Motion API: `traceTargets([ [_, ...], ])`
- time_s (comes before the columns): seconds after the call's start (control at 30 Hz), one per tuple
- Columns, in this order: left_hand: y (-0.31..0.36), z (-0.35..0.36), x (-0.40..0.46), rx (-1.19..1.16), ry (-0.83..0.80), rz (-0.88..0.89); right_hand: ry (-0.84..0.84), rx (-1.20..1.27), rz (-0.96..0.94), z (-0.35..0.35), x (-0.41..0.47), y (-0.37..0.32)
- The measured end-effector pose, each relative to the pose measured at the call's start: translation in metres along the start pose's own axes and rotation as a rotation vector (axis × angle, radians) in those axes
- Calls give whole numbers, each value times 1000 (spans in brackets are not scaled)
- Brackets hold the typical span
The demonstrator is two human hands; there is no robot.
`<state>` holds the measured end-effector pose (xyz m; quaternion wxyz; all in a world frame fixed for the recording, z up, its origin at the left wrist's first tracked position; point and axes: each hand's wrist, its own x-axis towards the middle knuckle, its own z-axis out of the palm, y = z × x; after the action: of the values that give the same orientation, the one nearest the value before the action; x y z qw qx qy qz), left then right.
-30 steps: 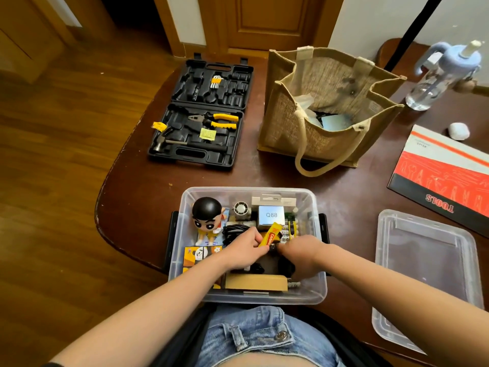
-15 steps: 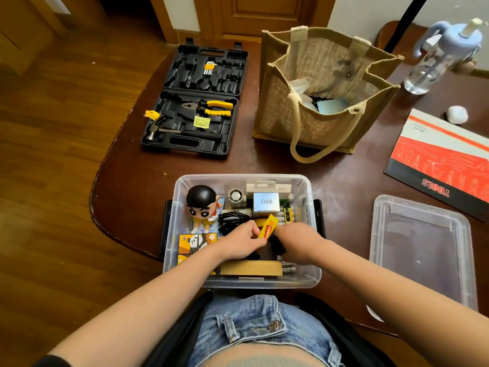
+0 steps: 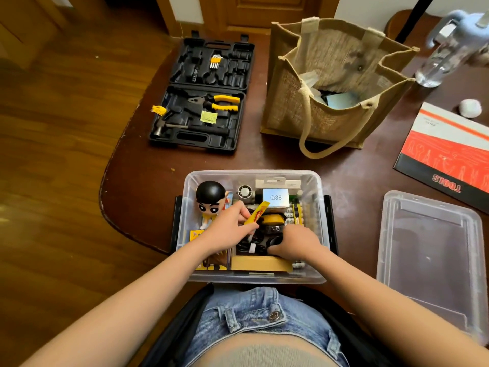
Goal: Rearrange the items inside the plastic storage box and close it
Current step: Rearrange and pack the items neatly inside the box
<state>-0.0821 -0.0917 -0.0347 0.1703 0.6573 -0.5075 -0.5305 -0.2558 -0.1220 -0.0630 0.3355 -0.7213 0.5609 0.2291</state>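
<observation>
An open black tool case [image 3: 201,96] lies at eleven o'clock on the brown table [image 3: 291,160], holding yellow-handled pliers [image 3: 219,103] and a hammer [image 3: 169,127]. A jute bag [image 3: 333,83] stands at one o'clock (handles slack). At two o'clock: a bottle [image 3: 449,49], a red booklet [image 3: 449,152], a white ball [image 3: 470,108].

Dark wooden table [image 3: 264,160] on wood floor [image 3: 53,154], wooden door [image 3: 264,9] behind.

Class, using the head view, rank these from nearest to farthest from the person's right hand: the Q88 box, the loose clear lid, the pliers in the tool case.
From the right hand:
1. Q88 box, just ahead inside the storage box.
2. Clear lid, on the table to the right.
3. Pliers, far ahead-left in the tool case.
</observation>
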Motion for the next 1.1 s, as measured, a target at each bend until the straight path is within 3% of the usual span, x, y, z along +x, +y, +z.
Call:
traceTargets([
  [0.33, 0, -1, 4, 143, -104, 42, 79, 45, 175, 12, 7, -8],
  [0.7, -6, -6, 5, 318, -132, 95, 117, 45, 221, 18, 14, -16],
  [1.1, -8, -8, 5, 345, -167, 118, 90, 86, 196, 12, 20, -9],
])
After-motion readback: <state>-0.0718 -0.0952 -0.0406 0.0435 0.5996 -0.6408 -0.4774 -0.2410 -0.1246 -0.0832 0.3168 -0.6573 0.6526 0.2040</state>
